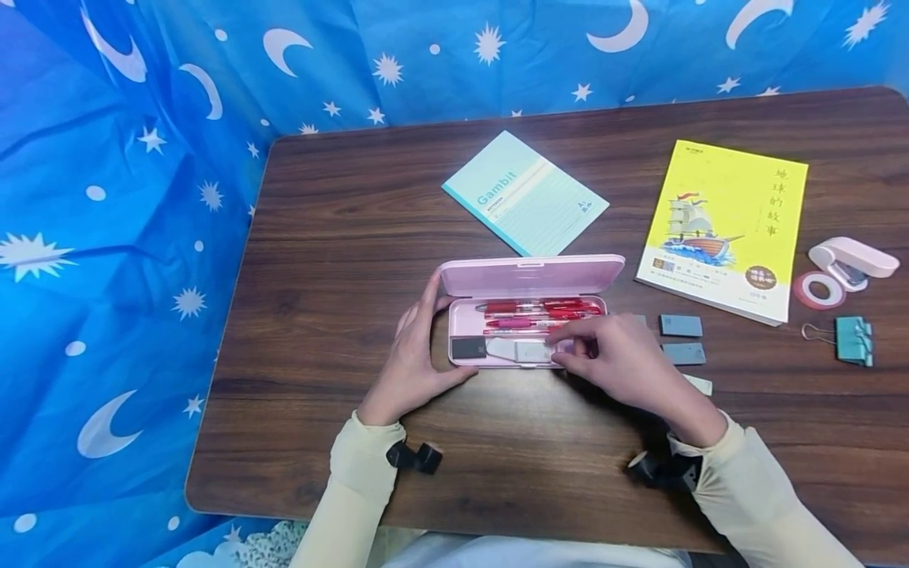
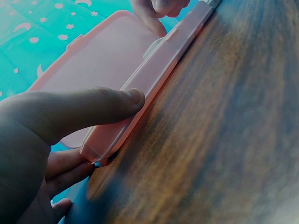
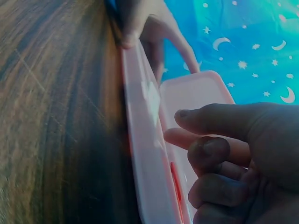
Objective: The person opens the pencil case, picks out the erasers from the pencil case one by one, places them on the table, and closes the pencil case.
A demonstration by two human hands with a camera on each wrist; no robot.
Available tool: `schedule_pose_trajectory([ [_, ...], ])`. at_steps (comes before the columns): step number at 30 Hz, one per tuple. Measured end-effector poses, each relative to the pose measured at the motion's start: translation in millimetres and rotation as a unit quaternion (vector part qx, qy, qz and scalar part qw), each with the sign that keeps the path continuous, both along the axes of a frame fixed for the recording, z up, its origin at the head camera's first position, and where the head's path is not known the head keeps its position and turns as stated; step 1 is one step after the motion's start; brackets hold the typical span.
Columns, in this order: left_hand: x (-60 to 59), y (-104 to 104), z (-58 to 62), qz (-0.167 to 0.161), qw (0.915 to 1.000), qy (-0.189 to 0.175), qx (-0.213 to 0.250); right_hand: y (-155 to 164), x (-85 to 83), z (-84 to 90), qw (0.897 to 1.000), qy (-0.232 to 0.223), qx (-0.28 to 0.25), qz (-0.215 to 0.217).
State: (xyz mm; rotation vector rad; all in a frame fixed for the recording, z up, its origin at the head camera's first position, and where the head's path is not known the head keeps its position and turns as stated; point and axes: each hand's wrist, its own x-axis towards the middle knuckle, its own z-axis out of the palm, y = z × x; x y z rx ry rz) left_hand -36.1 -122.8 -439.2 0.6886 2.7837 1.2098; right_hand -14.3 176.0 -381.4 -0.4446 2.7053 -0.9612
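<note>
A pink pencil case (image 1: 527,278) lies open at the table's middle, lid raised behind its tray. Red pens (image 1: 540,309) lie along the tray's far side, with a black eraser (image 1: 469,347) and a white eraser (image 1: 531,351) at the near side. My left hand (image 1: 417,359) grips the case's left end, its thumb (image 2: 93,107) pressed on the front wall of the case (image 2: 112,65). My right hand (image 1: 604,351) is over the tray's right part and pinches the white eraser's right end. In the right wrist view my right hand (image 3: 224,154) reaches over the case (image 3: 145,140), and the eraser is hidden.
Two grey erasers (image 1: 680,325) and a pale one (image 1: 699,385) lie right of the case. A mint notebook (image 1: 524,193) is behind it and a yellow book (image 1: 724,229) at the right. Tape (image 1: 818,290), a stapler (image 1: 852,260) and binder clips (image 1: 852,339) sit far right.
</note>
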Motion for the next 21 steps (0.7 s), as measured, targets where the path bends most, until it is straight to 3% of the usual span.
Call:
schedule_pose_trajectory([
  [11,1.0,1,0.5,0.002,1.0,0.004,-0.003,-14,5.6,-7.9,0.988,0.107,0.108,0.006],
  [21,0.6,0,-0.4,0.004,1.0,0.004,-0.002,-20,2.4,-4.1,0.982,0.12,0.141,0.033],
])
